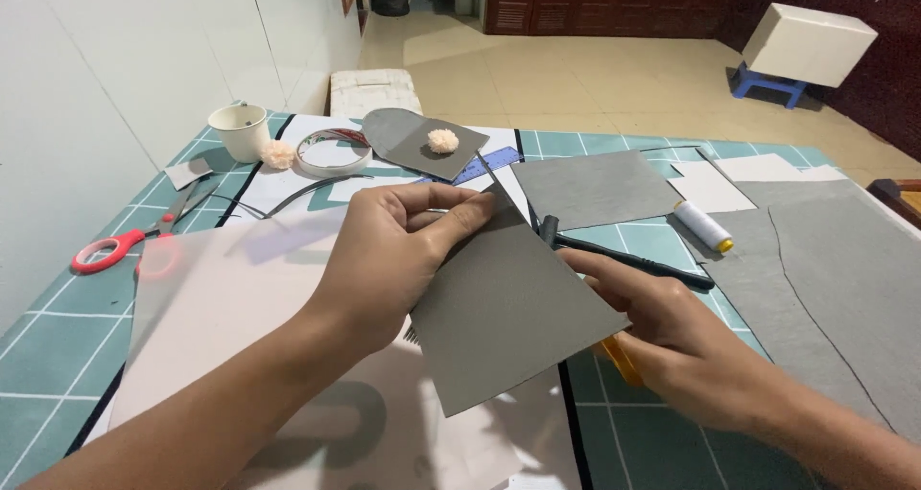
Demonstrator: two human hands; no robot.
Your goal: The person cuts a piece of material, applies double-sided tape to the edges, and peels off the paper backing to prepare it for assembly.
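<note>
The right hand (672, 341), low toward the near edge of the green cutting mat (48, 356), grips a yellow-handled tool (622, 361) (mostly hidden) under the grey felt sheet (504, 308); the left hand (398, 255) pinches that sheet's top corner, fingers closed on it, above white paper (221, 298); farther off lie a thread spool (703, 226), red scissors (125, 245) and a paper cup (240, 130).

Matt grey felt sheet (504, 308), glossy translucent paper (221, 298), smooth gridded teal cutting mat (58, 346), red plastic-handled scissors (120, 245).
</note>
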